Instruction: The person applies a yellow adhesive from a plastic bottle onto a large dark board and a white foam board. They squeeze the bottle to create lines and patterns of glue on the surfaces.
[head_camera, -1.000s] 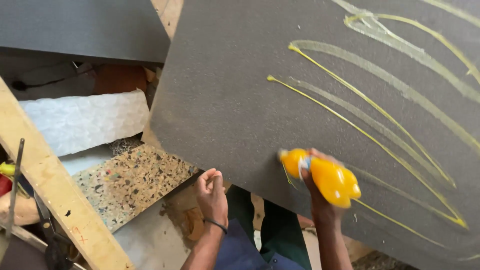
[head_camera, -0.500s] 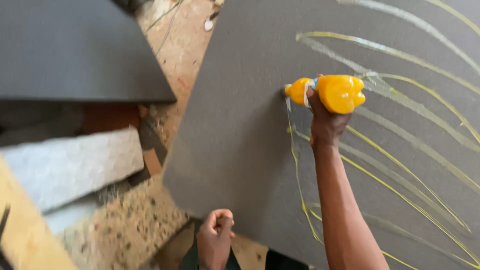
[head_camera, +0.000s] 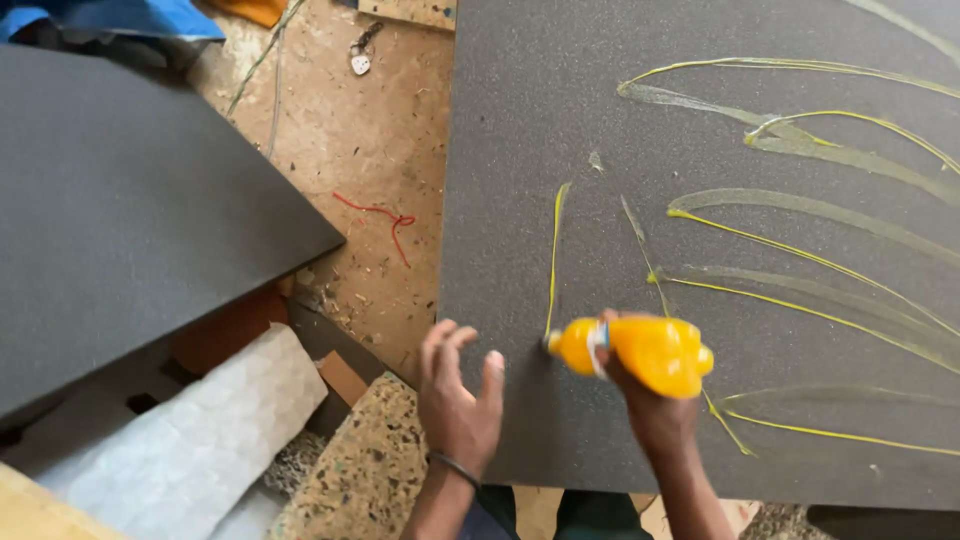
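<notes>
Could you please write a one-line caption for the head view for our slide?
Right hand squeezes a yellow bottle, laying glue lines on a dark foam sheet; left hand spread open.

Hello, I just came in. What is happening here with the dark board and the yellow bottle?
A person is squeezing lines of yellow glue from a yellow bottle onto a large dark grey board. The right hand grips the bottle with its nozzle at the board, at the low end of a fresh yellow line. The left hand is open, fingers spread, over the board's near left edge. Many curved glue lines cover the board's right side. A second dark board lies to the left.
</notes>
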